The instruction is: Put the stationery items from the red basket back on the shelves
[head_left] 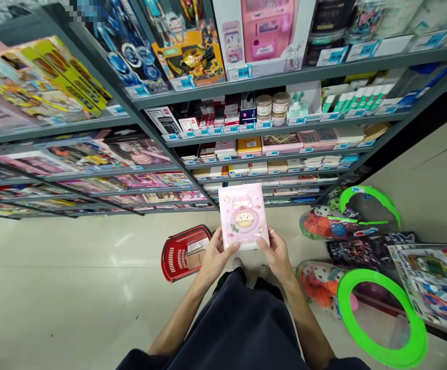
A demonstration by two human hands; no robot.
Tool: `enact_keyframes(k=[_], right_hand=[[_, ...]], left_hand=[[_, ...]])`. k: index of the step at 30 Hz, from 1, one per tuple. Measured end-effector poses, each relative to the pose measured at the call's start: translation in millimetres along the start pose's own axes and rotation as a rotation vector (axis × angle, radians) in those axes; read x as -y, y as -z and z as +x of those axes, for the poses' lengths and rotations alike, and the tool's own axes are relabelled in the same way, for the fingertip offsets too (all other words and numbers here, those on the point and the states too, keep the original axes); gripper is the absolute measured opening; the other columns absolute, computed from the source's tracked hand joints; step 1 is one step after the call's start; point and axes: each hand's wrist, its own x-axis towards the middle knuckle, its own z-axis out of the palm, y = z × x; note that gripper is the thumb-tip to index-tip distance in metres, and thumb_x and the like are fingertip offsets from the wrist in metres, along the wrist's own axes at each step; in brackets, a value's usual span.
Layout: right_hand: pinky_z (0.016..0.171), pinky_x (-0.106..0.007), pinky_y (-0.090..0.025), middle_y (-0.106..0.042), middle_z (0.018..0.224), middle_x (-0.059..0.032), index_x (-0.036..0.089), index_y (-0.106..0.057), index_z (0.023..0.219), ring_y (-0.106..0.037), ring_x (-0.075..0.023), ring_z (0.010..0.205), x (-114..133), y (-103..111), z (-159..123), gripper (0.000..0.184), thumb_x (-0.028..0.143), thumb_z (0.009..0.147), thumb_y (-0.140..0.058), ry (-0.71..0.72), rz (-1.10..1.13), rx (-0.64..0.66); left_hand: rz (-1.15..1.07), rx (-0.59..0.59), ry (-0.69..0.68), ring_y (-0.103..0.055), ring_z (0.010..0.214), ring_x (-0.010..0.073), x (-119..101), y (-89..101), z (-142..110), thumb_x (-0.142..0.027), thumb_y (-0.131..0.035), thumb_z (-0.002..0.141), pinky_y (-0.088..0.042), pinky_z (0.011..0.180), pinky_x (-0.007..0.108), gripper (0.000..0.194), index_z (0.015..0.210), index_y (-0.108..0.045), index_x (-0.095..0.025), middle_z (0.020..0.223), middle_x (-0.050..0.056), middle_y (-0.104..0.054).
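A pink notebook (249, 203) with a raised cartoon character and small fruit shapes on its cover is held upright in front of me. My left hand (219, 253) grips its lower left corner, the thumb lying on the cover. At the lower right corner my right hand (276, 254), with a ring on one finger, holds it the same way. The fingers behind the notebook are hidden. Below and left of it, on the floor, stands a red shopping basket (175, 257) with several flat paper items inside.
Shelving (285, 134) ahead carries stationery, with boxed toys (188, 56) higher up and to the left. On the right, net bags of balls (318, 223), a green ring (381, 272) and a boxed toy set (435, 277) stand near the wall. Pale tiled floor (92, 288) extends left.
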Motion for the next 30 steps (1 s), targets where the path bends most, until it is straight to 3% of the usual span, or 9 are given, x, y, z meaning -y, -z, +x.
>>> enact_keyframes(k=[7,14,17,19,22,25,28,30], right_hand=[[0.106,-0.040,-0.060,-0.074,0.137,-0.0123,0.020,-0.064,0.137,-0.072,-0.0281,0.123,-5.2,-32.9,2.2,0.054,0.048,0.094,-0.080,-0.078,-0.008,0.035],[0.104,-0.042,-0.060,-0.075,0.135,-0.0135,0.021,-0.067,0.136,-0.072,-0.0292,0.121,-27.7,-81.6,12.2,0.056,0.057,0.094,-0.078,-0.097,-0.125,0.134],[0.092,-0.042,-0.063,-0.073,0.137,-0.0162,0.021,-0.064,0.143,-0.074,-0.0295,0.115,-26.8,-93.6,29.0,0.065,0.067,0.098,-0.068,-0.028,-0.234,0.069],[0.093,-0.044,-0.063,-0.074,0.133,-0.0166,0.021,-0.060,0.150,-0.075,-0.0288,0.111,-16.1,-96.5,45.4,0.070,0.071,0.099,-0.063,0.015,-0.360,0.031],[0.111,-0.048,-0.055,-0.070,0.143,-0.0161,0.023,-0.061,0.152,-0.068,-0.0299,0.128,11.8,-100.5,73.0,0.072,0.067,0.097,-0.069,0.038,-0.619,0.165],[0.106,-0.045,-0.058,-0.061,0.156,-0.0156,0.027,-0.054,0.160,-0.067,-0.0292,0.129,40.4,-114.2,97.0,0.080,0.065,0.093,-0.075,0.005,-0.619,0.397],[0.090,-0.037,-0.062,-0.074,0.134,-0.0122,0.025,-0.069,0.146,-0.074,-0.0249,0.107,53.6,-131.1,109.5,0.064,0.061,0.093,-0.077,-0.145,-0.561,0.573],[0.085,-0.033,-0.061,-0.080,0.116,-0.0085,0.023,-0.081,0.125,-0.075,-0.0235,0.098,49.6,-133.8,110.1,0.047,0.057,0.092,-0.080,-0.214,-0.571,0.574]], left_hand=[[-0.023,0.001,-0.057,-0.061,0.140,0.0336,-11.9,37.6,-6.0,-0.042,-0.088,0.086,-0.051,0.117,0.042,0.067,0.142,-0.061,-0.015,0.147,0.015,-0.068],[-0.174,-0.019,-0.073,-0.061,0.139,0.0318,-9.5,111.0,-15.3,-0.038,-0.087,0.087,-0.050,0.116,0.038,0.063,0.143,-0.065,-0.019,0.147,0.012,-0.068],[-0.250,-0.098,-0.027,-0.073,0.112,0.0273,-4.9,152.3,-10.0,-0.033,-0.092,0.074,-0.057,0.091,0.029,0.059,0.127,-0.074,-0.015,0.124,0.010,-0.078],[-0.302,-0.119,0.016,-0.072,0.083,0.0227,-10.3,178.1,-0.5,-0.030,-0.090,0.062,-0.052,0.067,0.025,0.052,0.109,-0.077,-0.012,0.096,0.007,-0.080],[-0.363,-0.035,0.079,-0.069,0.068,0.0243,-35.6,207.2,20.0,-0.034,-0.083,0.054,-0.049,0.058,0.028,0.047,0.094,-0.077,-0.010,0.076,0.007,-0.075],[-0.313,0.056,0.138,-0.070,0.068,0.0273,-74.0,221.3,41.2,-0.037,-0.083,0.053,-0.054,0.062,0.034,0.042,0.085,-0.074,-0.012,0.073,0.008,-0.074],[-0.137,0.066,0.203,-0.067,0.062,0.0226,-107.1,223.7,61.8,-0.035,-0.090,0.054,-0.051,0.059,0.030,0.037,0.079,-0.071,-0.015,0.069,0.003,-0.071],[-0.137,0.129,0.242,-0.068,0.064,0.0224,-115.5,223.8,76.2,-0.047,-0.092,0.059,-0.052,0.061,0.031,0.044,0.083,-0.072,-0.016,0.071,0.002,-0.071]])
